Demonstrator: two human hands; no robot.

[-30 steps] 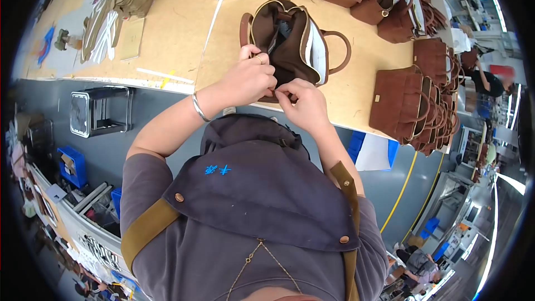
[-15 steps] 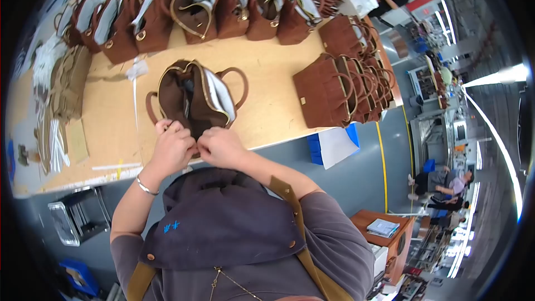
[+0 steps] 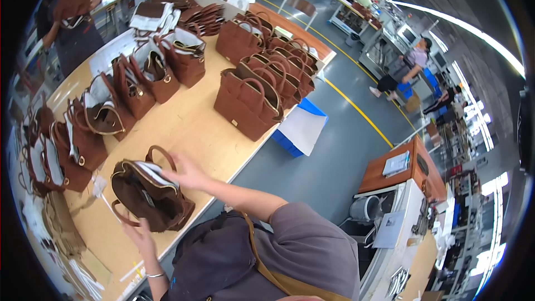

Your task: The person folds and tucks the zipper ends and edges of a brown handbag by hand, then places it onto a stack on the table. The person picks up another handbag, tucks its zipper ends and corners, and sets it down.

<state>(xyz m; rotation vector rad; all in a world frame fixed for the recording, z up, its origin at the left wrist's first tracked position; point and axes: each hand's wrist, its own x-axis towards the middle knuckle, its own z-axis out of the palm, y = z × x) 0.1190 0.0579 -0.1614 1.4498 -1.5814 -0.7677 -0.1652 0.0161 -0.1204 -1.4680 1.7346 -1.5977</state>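
A brown handbag (image 3: 182, 208) stands on the table in front of me, its top gaping and showing dark lining, a gold zip edge and pale material. My right hand (image 3: 188, 174) is at its right side beside the raised handle, with fingers stretched toward the rim; some fingertips are hidden. Low on the other side, my left hand (image 3: 140, 241) is by the drooping left handle, fingers pointing up and apart. Whether it touches the handle is hard to make out.
Similar brown handbags (image 3: 186, 64) line the far side of the wooden table (image 3: 189, 125). More handbags (image 3: 245, 106) crowd its right end. A blue bin (image 3: 290, 147) is beside the table. A person in dark clothing (image 3: 72, 44) stands across it, holding a brown piece.
My view has swung to the right. Both hands have left the near rim of the handbag and moved apart to its two sides. The handbag remains on the table.
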